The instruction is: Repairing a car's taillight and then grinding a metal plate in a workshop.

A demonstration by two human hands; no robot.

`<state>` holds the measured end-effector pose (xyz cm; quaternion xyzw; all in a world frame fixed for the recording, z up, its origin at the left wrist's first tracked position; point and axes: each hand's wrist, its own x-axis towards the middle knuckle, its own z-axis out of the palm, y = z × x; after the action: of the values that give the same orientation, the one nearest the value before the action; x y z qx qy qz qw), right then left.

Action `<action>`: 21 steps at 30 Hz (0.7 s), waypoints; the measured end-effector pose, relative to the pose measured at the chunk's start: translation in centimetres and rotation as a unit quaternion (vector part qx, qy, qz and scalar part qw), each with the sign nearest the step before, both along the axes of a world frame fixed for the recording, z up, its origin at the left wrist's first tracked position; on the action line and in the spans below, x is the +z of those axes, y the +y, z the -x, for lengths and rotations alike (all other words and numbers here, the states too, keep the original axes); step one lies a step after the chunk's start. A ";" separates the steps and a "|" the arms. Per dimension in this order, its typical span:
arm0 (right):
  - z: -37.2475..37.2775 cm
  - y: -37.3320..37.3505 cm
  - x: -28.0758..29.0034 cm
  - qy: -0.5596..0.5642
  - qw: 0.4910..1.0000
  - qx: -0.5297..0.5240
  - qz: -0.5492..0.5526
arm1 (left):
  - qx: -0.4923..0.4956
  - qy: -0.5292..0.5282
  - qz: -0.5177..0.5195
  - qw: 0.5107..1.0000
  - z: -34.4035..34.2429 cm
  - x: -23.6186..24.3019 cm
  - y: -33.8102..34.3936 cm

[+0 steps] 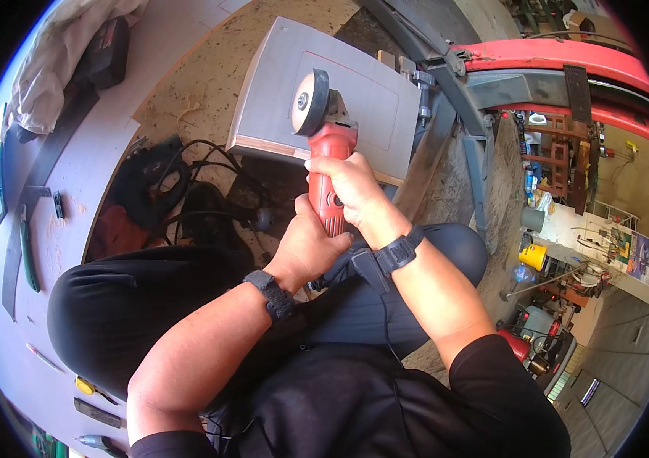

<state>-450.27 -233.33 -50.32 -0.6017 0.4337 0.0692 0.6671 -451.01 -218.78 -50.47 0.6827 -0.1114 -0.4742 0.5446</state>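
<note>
Both of my hands are closed around a red angle grinder (327,156), held out over my lap with its head pointing away from me. My right hand (353,187) wraps the upper body near the gear head. Lower down, my left hand (307,243) grips the rear end. A pale disc (303,101) with a dark guard sits on the grinder's head, facing left. Behind the tool lies a grey board panel (263,114) with a thin rectangular line drawn on it; the grinder hides part of it. Whether the disc touches the panel I cannot tell.
Left of me, a pale worktop (72,252) carries a green-handled tool (29,256) and a dark steel rule (13,263). Below the panel are a dark corded power tool (152,172) and black cables. A grey metal frame (446,84) and red beam (553,55) stand at right.
</note>
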 end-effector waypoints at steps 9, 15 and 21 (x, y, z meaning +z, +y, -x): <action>-0.2 -0.3 -0.5 0.001 1.000 0.004 0.001 | -0.028 0.042 -0.014 0.999 -0.8 0.3 -0.1; -0.4 -0.3 -0.4 0.005 1.000 -0.002 -0.001 | -0.030 0.046 -0.015 0.998 -1.0 0.3 -0.1; -0.5 -0.4 -0.6 0.008 1.000 -0.002 0.001 | -0.028 0.048 -0.015 0.998 -1.2 0.3 -0.2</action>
<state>-449.80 -233.73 -50.91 -0.6010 0.4398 0.0724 0.6634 -449.85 -218.96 -50.16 0.6638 -0.0977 -0.5229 0.5257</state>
